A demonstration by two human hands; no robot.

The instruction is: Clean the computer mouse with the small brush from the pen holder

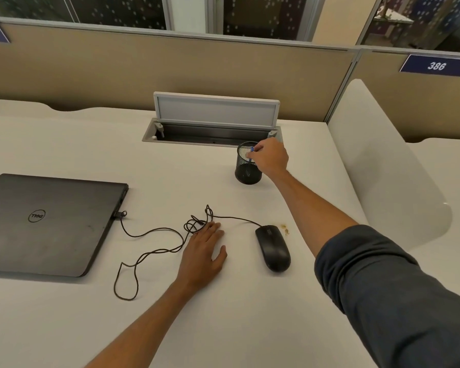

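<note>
A black wired mouse lies on the white desk, right of centre. Behind it stands a black mesh pen holder. My right hand is over the holder's rim, its fingertips pinched on the blue top of the small brush, whose lower part is still inside the holder. My left hand rests flat on the desk to the left of the mouse, fingers spread, touching the tangled mouse cable.
A closed black laptop lies at the left, with the mouse cable plugged into its side. Some brown crumbs sit beside the mouse. An open cable hatch is behind the holder. A white divider bounds the right.
</note>
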